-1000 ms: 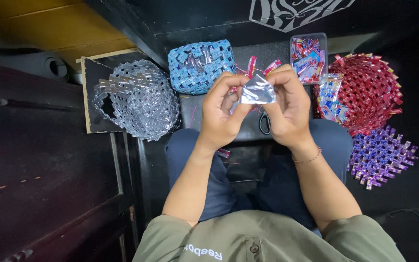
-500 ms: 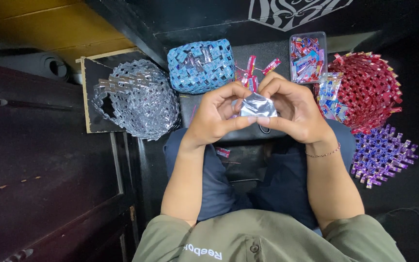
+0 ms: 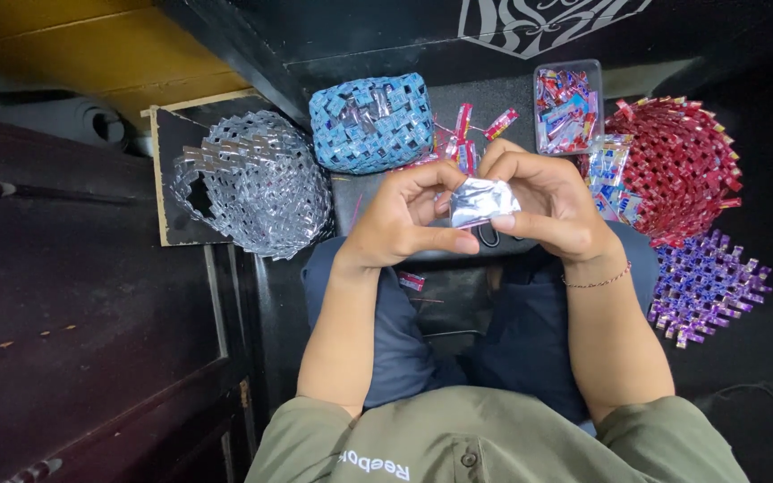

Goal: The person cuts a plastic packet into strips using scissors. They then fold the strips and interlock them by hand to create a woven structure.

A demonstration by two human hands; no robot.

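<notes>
Fingers of the left hand [image 3: 402,217] and right hand [image 3: 543,201] are closed together on a small silver foil wrapper [image 3: 479,200], held above the lap, just in front of the blue woven basket [image 3: 371,122]. Likely fault: uneven thumb pressure would skew the fold or tear the foil. A loosened pinch could drop the wrapper between the knees, near the loose red strips [image 3: 467,143].

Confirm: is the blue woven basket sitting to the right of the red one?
No. The blue woven basket sits left of the red woven basket, with both hands between.
</notes>
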